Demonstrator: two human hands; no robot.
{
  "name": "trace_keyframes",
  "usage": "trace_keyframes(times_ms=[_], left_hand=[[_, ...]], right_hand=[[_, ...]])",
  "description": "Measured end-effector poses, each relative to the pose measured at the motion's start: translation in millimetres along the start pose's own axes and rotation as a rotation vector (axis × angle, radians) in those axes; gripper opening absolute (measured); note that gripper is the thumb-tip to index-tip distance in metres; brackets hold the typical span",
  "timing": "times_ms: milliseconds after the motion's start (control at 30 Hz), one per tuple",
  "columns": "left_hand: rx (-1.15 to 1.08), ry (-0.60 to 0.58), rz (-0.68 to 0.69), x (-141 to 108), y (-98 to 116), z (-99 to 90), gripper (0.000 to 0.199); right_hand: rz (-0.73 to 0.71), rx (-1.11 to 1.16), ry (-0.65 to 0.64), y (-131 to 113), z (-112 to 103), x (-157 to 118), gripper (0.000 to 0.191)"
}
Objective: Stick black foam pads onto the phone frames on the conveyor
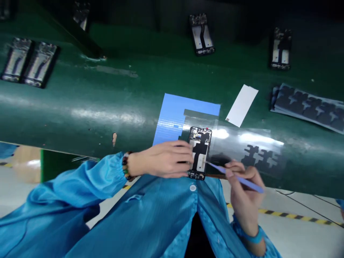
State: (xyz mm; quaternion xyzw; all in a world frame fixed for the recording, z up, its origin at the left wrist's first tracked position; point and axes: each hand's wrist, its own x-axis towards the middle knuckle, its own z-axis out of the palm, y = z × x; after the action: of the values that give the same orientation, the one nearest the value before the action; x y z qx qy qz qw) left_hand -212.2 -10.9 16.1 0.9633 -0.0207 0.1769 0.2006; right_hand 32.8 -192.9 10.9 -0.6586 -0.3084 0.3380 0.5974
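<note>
An opened phone [199, 154] with its inner boards and white battery exposed lies near the front edge of the green table. My left hand [163, 159] holds its left side, fingers together against the edge and thumb hidden. In my right hand [245, 190] is a pair of purple tweezers [242, 179], gripped like a pen. Their thin tip reaches the phone's right side, beside the battery; whether it touches cannot be seen. Under and behind the phone is a blue sheet [169, 118]. To the right, a clear film [258, 136] carries several black cut-out stickers [262, 157].
A white strip [242, 105] lies right of the blue sheet. Stacked films with black stickers [309, 105] are at the far right. More opened phones stand at the back [202, 35], the back right [281, 50] and the left [40, 64]. A dark post [91, 48] meets the table at left.
</note>
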Motion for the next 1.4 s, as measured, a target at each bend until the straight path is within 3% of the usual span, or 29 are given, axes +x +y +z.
trace_keyframes(times_ms=[133, 300, 967, 1067, 1200, 1300, 1400], left_hand=[[0.040, 0.089, -0.027, -24.5, 25.8, 19.9, 0.017], [0.120, 0.190, -0.053, -27.7, 35.4, 29.4, 0.025], [0.197, 0.164, -0.128, -33.0, 46.1, 40.8, 0.021], [0.180, 0.216, -0.123, -32.1, 46.4, 44.5, 0.021], [0.222, 0.268, -0.054, -30.8, 46.8, 43.1, 0.023], [0.209, 0.330, 0.000, -32.1, 50.7, 29.6, 0.027], [0.212, 0.412, -0.035, -33.1, 51.0, 7.1, 0.023]], right_hand=[[0.029, -0.051, -0.130, 12.9, 11.7, -36.9, 0.035], [-0.055, -0.113, -0.146, 24.9, 14.7, -44.3, 0.035], [-0.147, -0.200, -0.169, 38.7, 13.9, -48.7, 0.030], [-0.167, -0.151, -0.124, 31.2, 10.1, -37.9, 0.032], [-0.257, -0.046, 0.137, 22.8, 2.5, 1.8, 0.039], [-0.336, -0.052, 0.275, 25.8, -2.3, 34.7, 0.040], [-0.370, -0.073, 0.321, 34.6, -5.3, 54.6, 0.038]])
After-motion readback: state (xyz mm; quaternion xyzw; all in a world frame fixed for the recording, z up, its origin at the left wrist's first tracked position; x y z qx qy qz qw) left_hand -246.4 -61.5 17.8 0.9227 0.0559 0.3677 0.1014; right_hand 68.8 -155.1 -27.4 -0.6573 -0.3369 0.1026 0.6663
